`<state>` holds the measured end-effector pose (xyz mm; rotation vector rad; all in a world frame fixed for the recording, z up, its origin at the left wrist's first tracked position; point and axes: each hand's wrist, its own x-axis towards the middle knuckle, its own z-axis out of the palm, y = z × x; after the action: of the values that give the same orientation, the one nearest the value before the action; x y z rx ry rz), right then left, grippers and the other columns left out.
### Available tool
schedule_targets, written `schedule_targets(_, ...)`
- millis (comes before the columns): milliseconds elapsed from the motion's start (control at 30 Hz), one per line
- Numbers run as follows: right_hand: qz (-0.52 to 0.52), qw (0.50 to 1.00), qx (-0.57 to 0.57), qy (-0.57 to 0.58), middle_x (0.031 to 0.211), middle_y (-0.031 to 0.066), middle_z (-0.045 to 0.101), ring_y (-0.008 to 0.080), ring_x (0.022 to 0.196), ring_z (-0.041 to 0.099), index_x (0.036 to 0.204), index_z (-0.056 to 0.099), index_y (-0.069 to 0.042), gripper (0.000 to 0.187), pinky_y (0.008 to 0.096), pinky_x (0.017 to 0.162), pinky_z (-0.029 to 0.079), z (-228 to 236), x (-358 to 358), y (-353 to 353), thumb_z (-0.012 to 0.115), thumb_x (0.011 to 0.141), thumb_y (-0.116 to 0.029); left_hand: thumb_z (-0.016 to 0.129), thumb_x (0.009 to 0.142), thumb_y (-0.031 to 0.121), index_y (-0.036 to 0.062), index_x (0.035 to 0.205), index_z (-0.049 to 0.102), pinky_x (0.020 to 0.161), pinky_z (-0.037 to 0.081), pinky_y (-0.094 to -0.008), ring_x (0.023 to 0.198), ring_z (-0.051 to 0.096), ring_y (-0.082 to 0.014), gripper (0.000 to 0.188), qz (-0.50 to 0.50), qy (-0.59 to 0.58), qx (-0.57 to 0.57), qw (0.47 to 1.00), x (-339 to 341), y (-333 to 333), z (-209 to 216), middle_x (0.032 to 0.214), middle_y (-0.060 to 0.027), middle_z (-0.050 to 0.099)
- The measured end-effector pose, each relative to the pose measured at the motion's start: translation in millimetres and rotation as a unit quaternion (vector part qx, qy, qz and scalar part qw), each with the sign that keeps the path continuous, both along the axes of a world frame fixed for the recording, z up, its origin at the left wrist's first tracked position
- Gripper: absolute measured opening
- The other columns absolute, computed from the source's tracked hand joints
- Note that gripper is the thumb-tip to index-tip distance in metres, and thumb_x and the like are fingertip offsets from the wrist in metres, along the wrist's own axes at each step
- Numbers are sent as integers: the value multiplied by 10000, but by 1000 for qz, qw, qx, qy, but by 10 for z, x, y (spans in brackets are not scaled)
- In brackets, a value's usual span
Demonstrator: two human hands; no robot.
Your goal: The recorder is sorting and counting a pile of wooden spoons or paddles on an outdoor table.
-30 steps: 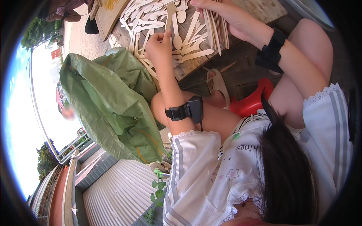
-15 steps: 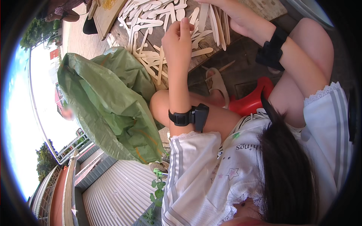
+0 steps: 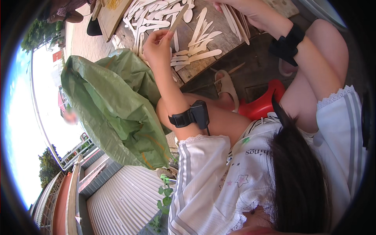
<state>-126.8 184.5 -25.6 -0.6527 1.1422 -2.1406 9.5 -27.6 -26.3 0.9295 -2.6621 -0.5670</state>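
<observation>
My left hand [image 3: 157, 46] pinches one flat wooden knife [image 3: 179, 19] between thumb and fingers, its long end slanting up to the right above the table. At the top edge, my right hand [image 3: 250, 15] grips a bundle of wooden knives [image 3: 234, 24] that point down past the table edge; part of this hand is cut off by the frame. Between and beyond my hands a loose pile of pale wooden cutlery [image 3: 156, 24], spoons and knives among it, lies on the table. A smaller scatter of wooden cutlery [image 3: 201, 45] rests nearer the table's front edge.
The worn plank table [image 3: 225, 46] ends just before my knees. A large green woven sack [image 3: 113, 105] gapes at the left, against the table. A wooden board [image 3: 113, 17] stands at the far left. Below are a red plastic seat [image 3: 260, 103] and a sandal [image 3: 226, 84].
My left hand has moved left and turned, and a wooden knife now shows in its fingers. The right hand and its bundle have shifted slightly right.
</observation>
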Motion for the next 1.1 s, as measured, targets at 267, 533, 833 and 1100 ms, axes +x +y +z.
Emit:
schedule_targets(267, 133, 942, 175, 254, 897, 53, 630, 115, 809, 571, 1046, 592, 28, 274, 262, 720, 480, 48, 55, 19, 660, 845, -146, 767, 668, 0, 43, 831, 721, 720, 443, -282, 825, 575, -135, 176, -325, 104, 121, 932, 86, 184, 292, 809, -19, 671)
schedule_targets(533, 191, 965, 160, 78, 931, 59, 642, 119, 861, 574, 1097, 597, 31, 302, 277, 779, 476, -68, 150, -23, 645, 840, -121, 806, 666, 174, 74, 1077, 602, 845, 402, -333, 909, 527, -186, 470, -247, 250, 74, 933, -239, 243, -123, 987, -36, 603)
schedule_targets(833, 36, 992, 95, 71, 1143, 109, 598, 149, 1020, 542, 1252, 497, 39, 434, 281, 885, 447, -147, 109, -2, 588, 855, -111, 723, 746, 319, 166, 891, 695, 952, 292, -484, 1086, 471, -281, 212, -64, 68, -162, 982, -331, 287, -527, 1028, -17, 616)
schedule_targets(1100, 12, 986, 164, 28, 1083, 98, 607, 146, 965, 554, 1203, 533, 30, 378, 267, 849, 450, 89, 11, 102, 586, 858, -115, 727, 748, 350, 179, 914, 714, 993, 243, -526, 1129, 424, -308, 239, -43, 75, -107, 991, -345, 261, -489, 1102, -43, 590)
